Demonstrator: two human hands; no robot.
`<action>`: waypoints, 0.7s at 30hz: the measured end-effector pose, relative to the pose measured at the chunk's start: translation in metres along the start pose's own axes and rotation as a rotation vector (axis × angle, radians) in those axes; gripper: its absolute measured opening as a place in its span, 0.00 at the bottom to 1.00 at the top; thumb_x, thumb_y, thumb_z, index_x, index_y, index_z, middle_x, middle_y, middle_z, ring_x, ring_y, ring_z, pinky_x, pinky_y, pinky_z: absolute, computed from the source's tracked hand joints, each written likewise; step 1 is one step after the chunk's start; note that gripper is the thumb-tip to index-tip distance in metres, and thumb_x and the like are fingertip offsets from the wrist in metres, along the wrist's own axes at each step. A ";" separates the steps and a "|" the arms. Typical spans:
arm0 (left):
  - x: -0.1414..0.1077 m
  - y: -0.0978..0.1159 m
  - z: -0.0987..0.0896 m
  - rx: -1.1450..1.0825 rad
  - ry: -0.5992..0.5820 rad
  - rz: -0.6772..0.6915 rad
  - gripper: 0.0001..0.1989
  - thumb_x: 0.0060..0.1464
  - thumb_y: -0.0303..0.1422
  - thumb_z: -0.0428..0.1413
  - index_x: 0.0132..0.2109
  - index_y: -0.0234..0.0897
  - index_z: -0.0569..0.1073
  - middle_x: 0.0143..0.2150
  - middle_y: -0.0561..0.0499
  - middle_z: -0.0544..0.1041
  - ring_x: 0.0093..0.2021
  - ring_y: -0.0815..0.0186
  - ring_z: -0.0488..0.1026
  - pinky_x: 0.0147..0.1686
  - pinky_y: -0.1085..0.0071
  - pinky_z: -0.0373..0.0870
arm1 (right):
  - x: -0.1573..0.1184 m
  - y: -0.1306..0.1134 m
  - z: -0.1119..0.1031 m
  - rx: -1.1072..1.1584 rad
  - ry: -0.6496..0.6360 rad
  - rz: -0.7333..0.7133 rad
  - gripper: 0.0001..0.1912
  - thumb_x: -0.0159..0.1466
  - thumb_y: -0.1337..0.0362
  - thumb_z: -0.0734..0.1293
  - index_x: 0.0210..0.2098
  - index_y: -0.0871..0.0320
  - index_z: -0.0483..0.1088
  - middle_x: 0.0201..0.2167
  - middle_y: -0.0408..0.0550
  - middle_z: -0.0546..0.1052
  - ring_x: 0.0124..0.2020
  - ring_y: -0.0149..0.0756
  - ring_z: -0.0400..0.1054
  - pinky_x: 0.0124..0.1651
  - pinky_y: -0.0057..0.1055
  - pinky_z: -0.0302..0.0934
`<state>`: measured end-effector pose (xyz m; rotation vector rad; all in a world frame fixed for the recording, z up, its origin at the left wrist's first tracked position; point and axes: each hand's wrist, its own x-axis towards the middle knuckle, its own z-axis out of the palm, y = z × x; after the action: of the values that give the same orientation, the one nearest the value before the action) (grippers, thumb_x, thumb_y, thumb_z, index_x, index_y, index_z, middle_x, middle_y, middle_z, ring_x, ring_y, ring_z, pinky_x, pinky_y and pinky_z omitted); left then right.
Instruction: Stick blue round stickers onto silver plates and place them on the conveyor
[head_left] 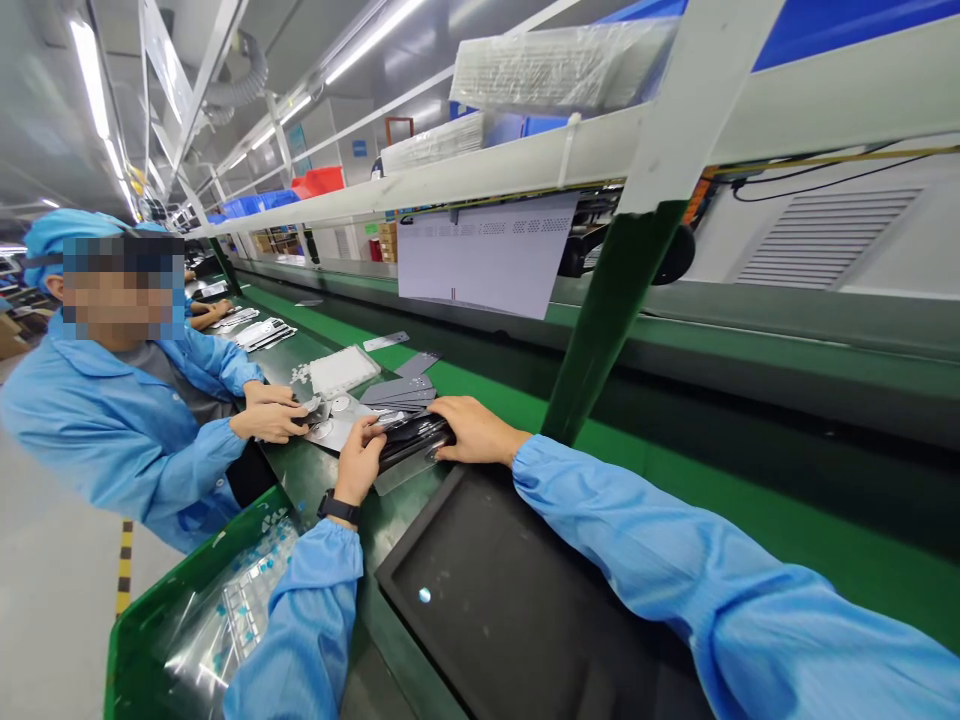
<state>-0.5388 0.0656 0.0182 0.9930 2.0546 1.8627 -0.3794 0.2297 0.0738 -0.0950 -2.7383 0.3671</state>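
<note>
A stack of dark, glossy, phone-sized panels (414, 438) sits on the green bench between my two hands. My left hand (360, 460) closes on its left end, thumb and fingers curled at the edge. At the other end, my right hand (476, 430) grips it with the fingers over the top and the thumb low. A clear plastic sheet (405, 472) shows along the near side of the stack. Just beyond lie fanned grey panels (401, 392) with small holes at one end. My fingers hide parts of the stack.
A large black tray (510, 590) lies close in front of me. To its left stands a green bin (142, 610) with clear plastic inside. A co-worker's hands (274, 412) work beside a white block (345, 370). A green-and-white post (600, 330) rises at the right.
</note>
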 end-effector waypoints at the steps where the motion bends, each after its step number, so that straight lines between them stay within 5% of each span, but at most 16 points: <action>1: 0.000 0.000 0.001 -0.008 0.005 -0.007 0.15 0.51 0.30 0.56 0.47 0.39 0.72 0.40 0.50 0.79 0.41 0.62 0.76 0.48 0.61 0.71 | -0.001 -0.001 0.000 -0.014 0.008 0.001 0.43 0.48 0.61 0.75 0.61 0.62 0.61 0.57 0.64 0.69 0.58 0.57 0.63 0.60 0.54 0.54; 6: 0.002 0.000 0.006 -0.032 0.053 -0.037 0.14 0.52 0.31 0.53 0.46 0.38 0.73 0.41 0.49 0.78 0.45 0.61 0.75 0.50 0.61 0.69 | -0.001 -0.011 -0.002 -0.088 0.038 -0.124 0.39 0.51 0.68 0.70 0.62 0.61 0.61 0.59 0.63 0.67 0.61 0.54 0.60 0.63 0.55 0.48; 10: 0.003 -0.001 0.008 -0.040 0.016 -0.044 0.15 0.51 0.31 0.54 0.47 0.38 0.72 0.40 0.49 0.78 0.43 0.62 0.75 0.49 0.62 0.69 | 0.008 -0.005 -0.003 -0.065 -0.026 -0.026 0.35 0.52 0.65 0.70 0.59 0.66 0.63 0.51 0.63 0.74 0.52 0.53 0.69 0.57 0.50 0.58; 14: 0.001 0.002 0.007 -0.039 -0.075 -0.015 0.19 0.51 0.33 0.56 0.51 0.38 0.70 0.47 0.46 0.76 0.49 0.60 0.73 0.53 0.61 0.67 | 0.021 0.014 0.002 -0.066 -0.053 -0.061 0.34 0.50 0.69 0.69 0.58 0.61 0.66 0.55 0.60 0.72 0.55 0.49 0.67 0.56 0.43 0.61; 21: 0.000 0.013 -0.011 0.069 -0.210 0.055 0.42 0.29 0.30 0.69 0.56 0.38 0.69 0.57 0.42 0.70 0.60 0.51 0.65 0.62 0.56 0.56 | 0.040 0.020 0.000 -0.185 -0.172 -0.071 0.29 0.51 0.70 0.67 0.54 0.59 0.72 0.54 0.56 0.75 0.55 0.48 0.69 0.56 0.39 0.61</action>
<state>-0.5405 0.0567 0.0321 1.2168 1.9975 1.6428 -0.4161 0.2532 0.0833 -0.0147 -2.9311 0.1058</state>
